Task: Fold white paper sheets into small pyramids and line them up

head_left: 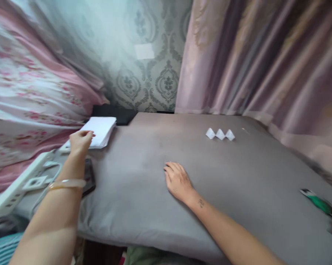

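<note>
My left hand, with a pale bangle on the wrist, is at the near left side of a stack of white paper. Its thumb and forefinger are pinched together over the stack; whether a sheet is between them I cannot make out. My right hand lies palm down on the grey cloth-covered table, fingers loosely stretched and holding nothing. Beyond it, toward the back right, stand three small folded white paper pieces in a row.
A white power strip with plugs and cables runs along the left edge. Beside my left forearm lies a dark phone. A black flat object sits behind the paper. At far right is a green-handled tool. Curtains hang behind.
</note>
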`<act>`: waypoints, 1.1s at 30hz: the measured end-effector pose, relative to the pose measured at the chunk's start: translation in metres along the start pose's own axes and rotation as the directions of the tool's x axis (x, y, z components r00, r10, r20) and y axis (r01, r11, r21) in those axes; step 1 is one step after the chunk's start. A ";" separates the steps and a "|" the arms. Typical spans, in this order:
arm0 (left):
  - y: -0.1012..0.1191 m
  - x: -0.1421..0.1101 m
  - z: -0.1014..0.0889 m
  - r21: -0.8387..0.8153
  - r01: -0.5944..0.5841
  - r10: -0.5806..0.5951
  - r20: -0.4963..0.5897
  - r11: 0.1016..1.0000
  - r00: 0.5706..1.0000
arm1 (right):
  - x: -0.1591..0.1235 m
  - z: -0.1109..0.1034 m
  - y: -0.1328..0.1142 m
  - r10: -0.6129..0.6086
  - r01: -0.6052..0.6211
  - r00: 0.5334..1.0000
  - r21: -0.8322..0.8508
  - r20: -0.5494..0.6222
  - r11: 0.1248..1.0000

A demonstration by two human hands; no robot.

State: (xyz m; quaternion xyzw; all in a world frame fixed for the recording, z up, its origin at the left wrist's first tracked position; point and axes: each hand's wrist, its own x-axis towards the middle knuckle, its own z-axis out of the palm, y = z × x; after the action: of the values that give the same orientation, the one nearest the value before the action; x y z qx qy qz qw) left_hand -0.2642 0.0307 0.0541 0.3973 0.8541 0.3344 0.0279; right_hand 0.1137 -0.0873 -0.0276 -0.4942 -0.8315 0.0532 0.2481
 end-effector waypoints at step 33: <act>-0.008 0.035 0.023 0.233 -0.105 0.067 0.162 0.967 0.984 | 0.007 0.016 0.014 -0.095 0.092 0.990 -0.033 -0.106 0.995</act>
State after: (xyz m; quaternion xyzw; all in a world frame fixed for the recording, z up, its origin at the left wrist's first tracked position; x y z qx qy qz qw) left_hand -0.2863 0.0645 0.0397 0.4590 0.8656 0.1977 0.0304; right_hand 0.1144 -0.0712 -0.0440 -0.4605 -0.8398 0.0031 0.2875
